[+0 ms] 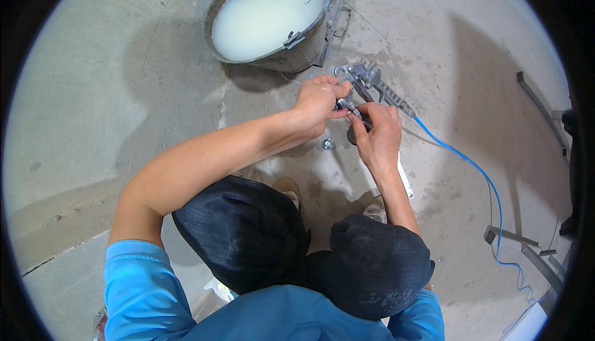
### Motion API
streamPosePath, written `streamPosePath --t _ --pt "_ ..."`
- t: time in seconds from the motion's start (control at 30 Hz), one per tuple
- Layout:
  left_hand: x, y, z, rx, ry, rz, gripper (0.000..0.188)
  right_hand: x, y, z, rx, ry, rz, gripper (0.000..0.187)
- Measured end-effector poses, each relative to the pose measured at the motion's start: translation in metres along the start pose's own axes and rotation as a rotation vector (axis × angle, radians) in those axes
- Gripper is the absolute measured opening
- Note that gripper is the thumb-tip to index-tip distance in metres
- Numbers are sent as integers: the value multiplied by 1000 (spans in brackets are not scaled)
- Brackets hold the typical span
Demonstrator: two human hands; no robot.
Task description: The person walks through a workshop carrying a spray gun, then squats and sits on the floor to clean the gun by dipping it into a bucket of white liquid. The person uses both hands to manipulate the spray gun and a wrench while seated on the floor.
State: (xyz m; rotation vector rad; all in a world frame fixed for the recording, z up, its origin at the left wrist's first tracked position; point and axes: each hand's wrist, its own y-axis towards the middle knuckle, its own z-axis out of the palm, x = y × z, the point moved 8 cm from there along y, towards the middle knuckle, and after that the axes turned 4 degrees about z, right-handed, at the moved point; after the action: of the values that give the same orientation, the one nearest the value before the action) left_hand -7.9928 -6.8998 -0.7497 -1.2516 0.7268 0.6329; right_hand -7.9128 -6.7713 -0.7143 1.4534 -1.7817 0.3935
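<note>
A silver-grey spray gun [370, 76] lies in front of me, with a blue hose [466, 162] joined to the end of its handle. My left hand [322, 98] is closed, its fingers around the metal fitting [347, 104] at the gun's front. From the right, my right hand [380, 131] pinches at the dark lower end of that same fitting; its fingertips partly hide it. A black round piece [352, 135] shows beside the right fingers; whether it is attached cannot be made out. On the floor below my hands sits a small round metal part [328, 144].
Ahead stands a large dark bucket [291, 61] of milky liquid, a clip on its rim. A wrench [405, 179] lies by my right forearm. Metal bars [519, 237] lie at the right, near the trailing hose. My knees [248, 232] and shoes are close below.
</note>
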Motion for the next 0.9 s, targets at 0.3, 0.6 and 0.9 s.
streamPosePath --t 0.3,0.6,0.9 --pt "0 1 0 28 10 -11 11 0 2 1 12 6 2 17" --pt "1 2 0 31 24 4 8 -2 -1 5 51 2 -13 21" --pt "3 1 -1 -2 42 -12 10 -4 1 9 97 107 84 23"
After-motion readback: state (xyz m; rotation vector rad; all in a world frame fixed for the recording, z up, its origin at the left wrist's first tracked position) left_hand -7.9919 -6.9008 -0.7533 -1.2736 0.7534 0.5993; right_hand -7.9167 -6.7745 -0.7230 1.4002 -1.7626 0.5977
